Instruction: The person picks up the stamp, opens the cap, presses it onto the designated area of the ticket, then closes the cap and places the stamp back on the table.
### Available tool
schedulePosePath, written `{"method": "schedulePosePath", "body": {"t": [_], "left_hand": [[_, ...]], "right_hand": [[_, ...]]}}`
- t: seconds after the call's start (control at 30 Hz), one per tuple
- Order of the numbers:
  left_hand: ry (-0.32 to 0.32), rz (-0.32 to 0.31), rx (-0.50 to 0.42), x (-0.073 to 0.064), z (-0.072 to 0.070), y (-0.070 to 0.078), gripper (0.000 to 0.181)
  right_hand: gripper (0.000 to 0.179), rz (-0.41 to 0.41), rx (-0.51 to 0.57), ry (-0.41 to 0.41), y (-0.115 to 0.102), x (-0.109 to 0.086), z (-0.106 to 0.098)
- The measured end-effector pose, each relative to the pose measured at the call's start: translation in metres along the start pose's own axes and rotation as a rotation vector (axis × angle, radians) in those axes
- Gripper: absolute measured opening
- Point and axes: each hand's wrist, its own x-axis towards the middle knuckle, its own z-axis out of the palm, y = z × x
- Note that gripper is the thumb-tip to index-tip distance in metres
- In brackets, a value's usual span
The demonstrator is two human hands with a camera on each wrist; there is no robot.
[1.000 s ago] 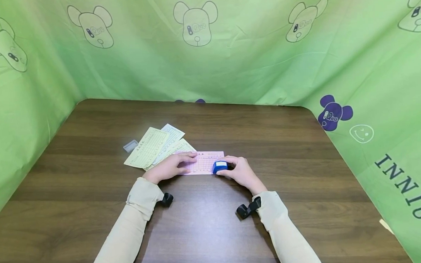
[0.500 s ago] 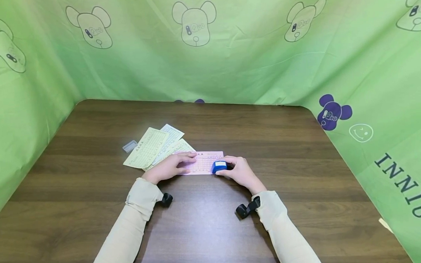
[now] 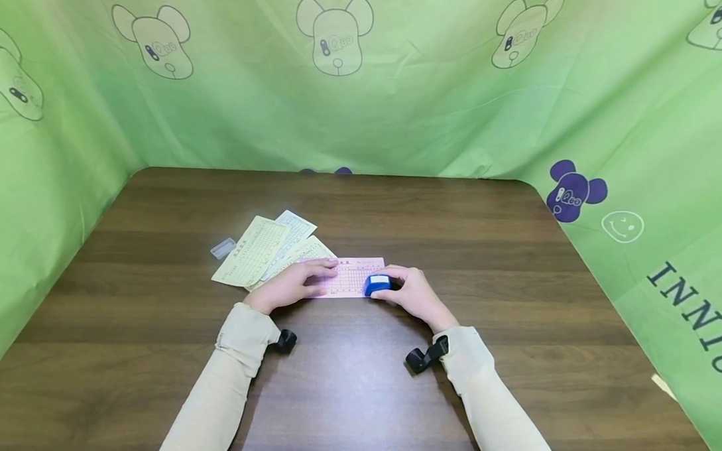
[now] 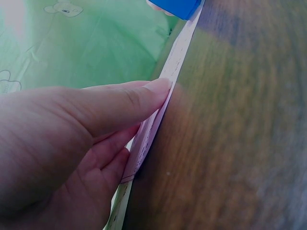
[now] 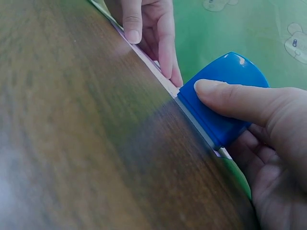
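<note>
Right grip (image 3: 418, 294) pinches a blue stamp (image 3: 376, 285) on pink paper (image 3: 351, 277); left grip (image 3: 287, 286) rests there, loosely spread.

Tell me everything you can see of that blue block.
The blue block looks like smooth, slightly glossy plastic, with flat sides and a curved top. In the head view it bears a white label, any writing too small to read. A paler strip runs along its bottom edge. It sits base down on the right end of the pink sheet, pinched by the right hand, thumb on the side nearest the person. Its underside is hidden.
</note>
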Motion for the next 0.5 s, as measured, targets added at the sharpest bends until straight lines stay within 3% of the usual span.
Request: {"method": "schedulePosePath", "body": {"t": [0.5], "left_hand": [[-0.001, -0.010, 0.004, -0.0004, -0.0018, 0.0020, 0.040]], "right_hand": [[0.034, 0.012, 0.058, -0.003, 0.0013, 0.0005, -0.0007]]}}
